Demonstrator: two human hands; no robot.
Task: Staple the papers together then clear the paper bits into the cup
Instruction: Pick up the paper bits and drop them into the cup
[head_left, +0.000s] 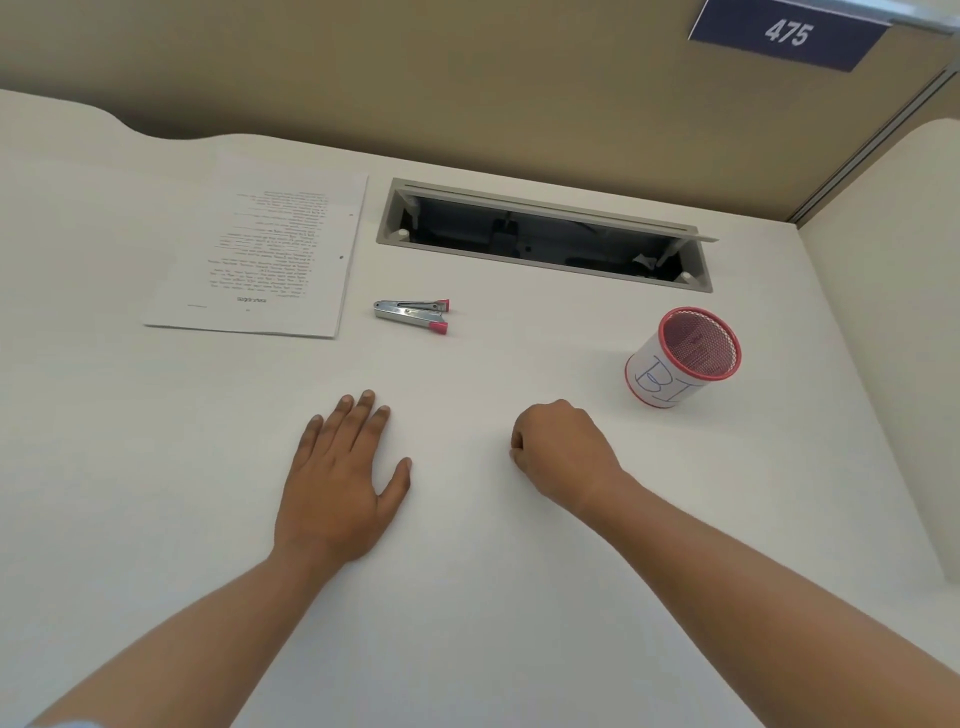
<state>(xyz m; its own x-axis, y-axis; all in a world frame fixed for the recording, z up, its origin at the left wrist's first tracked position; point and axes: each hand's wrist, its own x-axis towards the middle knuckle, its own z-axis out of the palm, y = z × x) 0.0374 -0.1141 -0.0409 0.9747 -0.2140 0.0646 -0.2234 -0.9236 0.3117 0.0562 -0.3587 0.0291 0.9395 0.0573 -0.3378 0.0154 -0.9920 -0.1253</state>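
the left hand (340, 483) lies flat and spread on the desk (467, 597); the right hand (558, 457) is clenched, contents hidden. beyond the right hand stands the cup (680, 358). ahead between them lies the stapler (413, 314), papers (265, 249) beyond the left hand.

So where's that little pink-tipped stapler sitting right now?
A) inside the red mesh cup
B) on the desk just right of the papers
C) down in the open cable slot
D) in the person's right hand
B: the stapler lies on the desk just right of the papers, with both hands nearer the camera and not touching it.
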